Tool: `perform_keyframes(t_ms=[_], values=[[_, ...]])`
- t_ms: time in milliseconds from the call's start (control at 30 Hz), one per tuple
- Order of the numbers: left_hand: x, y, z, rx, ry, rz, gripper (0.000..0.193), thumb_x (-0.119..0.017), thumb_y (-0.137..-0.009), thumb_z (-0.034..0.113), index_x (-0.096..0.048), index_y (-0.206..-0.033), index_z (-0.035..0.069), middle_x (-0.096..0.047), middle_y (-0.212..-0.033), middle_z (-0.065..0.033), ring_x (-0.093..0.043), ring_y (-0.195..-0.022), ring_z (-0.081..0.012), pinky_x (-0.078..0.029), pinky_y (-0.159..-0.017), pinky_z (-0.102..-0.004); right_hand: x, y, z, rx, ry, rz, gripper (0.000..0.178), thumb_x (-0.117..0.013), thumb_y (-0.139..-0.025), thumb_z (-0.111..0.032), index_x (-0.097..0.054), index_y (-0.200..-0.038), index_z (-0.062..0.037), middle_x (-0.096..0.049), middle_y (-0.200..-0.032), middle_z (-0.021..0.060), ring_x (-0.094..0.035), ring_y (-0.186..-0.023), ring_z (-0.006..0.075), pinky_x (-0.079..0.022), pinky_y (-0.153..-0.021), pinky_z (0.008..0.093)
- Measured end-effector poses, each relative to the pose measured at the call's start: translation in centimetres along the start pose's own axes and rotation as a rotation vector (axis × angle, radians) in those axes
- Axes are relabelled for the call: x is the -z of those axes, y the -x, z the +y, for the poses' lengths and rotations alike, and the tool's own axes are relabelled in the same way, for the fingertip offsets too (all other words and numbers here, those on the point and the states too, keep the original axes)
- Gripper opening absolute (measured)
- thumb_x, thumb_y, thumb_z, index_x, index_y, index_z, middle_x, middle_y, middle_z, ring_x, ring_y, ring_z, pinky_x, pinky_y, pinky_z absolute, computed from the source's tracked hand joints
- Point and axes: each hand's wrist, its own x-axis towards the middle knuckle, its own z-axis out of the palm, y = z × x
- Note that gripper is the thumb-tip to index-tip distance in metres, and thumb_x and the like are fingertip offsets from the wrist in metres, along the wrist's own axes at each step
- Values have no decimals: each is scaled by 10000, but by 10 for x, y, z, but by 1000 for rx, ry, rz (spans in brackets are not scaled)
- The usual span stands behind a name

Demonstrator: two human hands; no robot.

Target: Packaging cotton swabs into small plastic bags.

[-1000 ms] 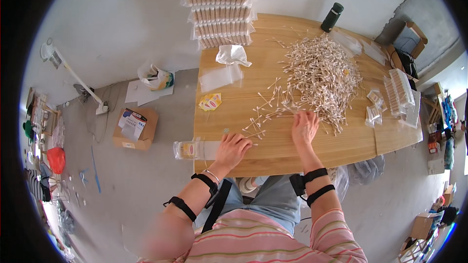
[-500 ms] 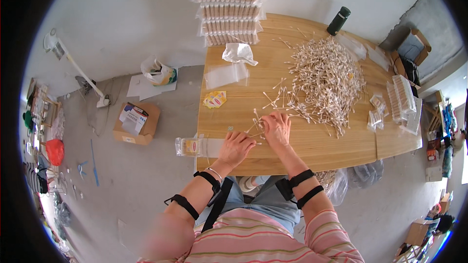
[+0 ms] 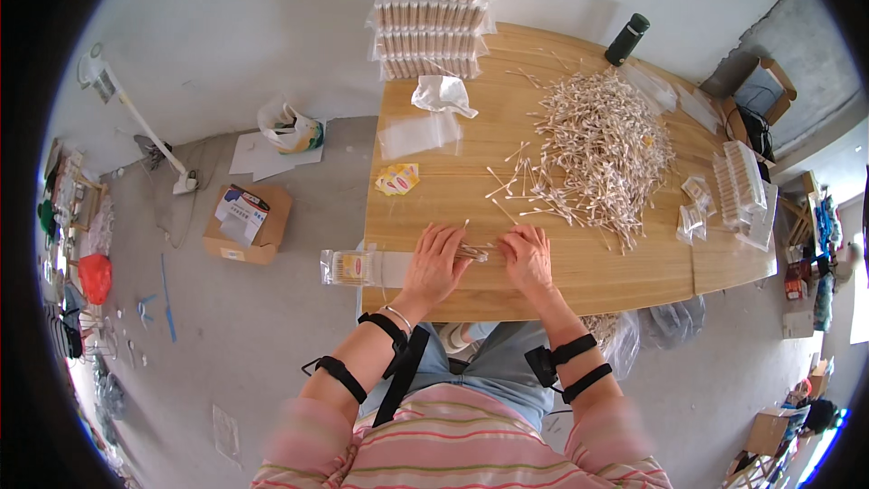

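A small bundle of cotton swabs (image 3: pixel 472 254) sits at the counter's (image 3: pixel 597 281) near side, between both hands. The left hand's (image 3: pixel 433 263) grip is closed around it; the right hand (image 3: pixel 528 258) curls just beside its tips, its grip impossible to tell. Beyond spreads a heap of loose swabs (image 3: pixel 602 149).

1. Dark green bottle (image 3: pixel 627 40), standing up near the white wall (image 3: pixel 272 18).
2. White stick vacuum (image 3: pixel 145 121), tilted, by that wall.
3. Low brown box (image 3: pixel 270 240) on the gray floor (image 3: pixel 262 353), papers (image 3: pixel 243 215) on it.
4. White plastic bag (image 3: pixel 288 134) on white sheets (image 3: pixel 258 161).
5. Bright red bag (image 3: pixel 94 277), far left.
6. Thin blue strip (image 3: pixel 167 299), lying flat.
7. Open box (image 3: pixel 776 77) with dark cords (image 3: pixel 757 131), far right.
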Motion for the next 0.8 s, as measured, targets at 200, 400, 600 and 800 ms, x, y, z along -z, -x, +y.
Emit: perform_keyframes(t_ms=[200, 400, 600, 800], values=[[0, 3, 1, 18, 3, 24, 381, -675, -803, 190, -561, -1144, 64, -548, -1092, -110, -491, -1071, -335, -388, -991, -456, 6, 0, -5, 62, -61, -74, 114, -691, -754, -103, -666, -865, -95, -575, -966, 54, -533, -937, 285, -426, -809, 408], [-3, 4, 0, -7, 10, 70, 215, -675, -809, 149, -612, -1005, 87, -570, -988, -66, -522, -997, -306, -423, -906, -430, 4, -4, 16, -1, 43, -39, 79, -669, -785, -103, -632, -853, -86, -574, -952, 78, -539, -942, 300, -441, -809, 414], [-3, 3, -2, -100, -3, 46, 101, -672, -806, 132, -652, -903, 109, -615, -909, -24, -560, -935, -248, -444, -858, -375, -15, -27, 17, -201, 9, 129, 73, -659, -809, -117, -635, -877, -107, -569, -938, 85, -532, -933, 311, -442, -799, 423], [-1, 5, -3, -118, 13, 20, 131, -667, -805, 150, -669, -932, 116, -638, -934, -25, -569, -946, -236, -448, -862, -366, -32, -34, -2, -191, 40, 56, 110, -670, -800, -127, -652, -908, -135, -575, -948, 68, -533, -944, 304, -437, -810, 409]])
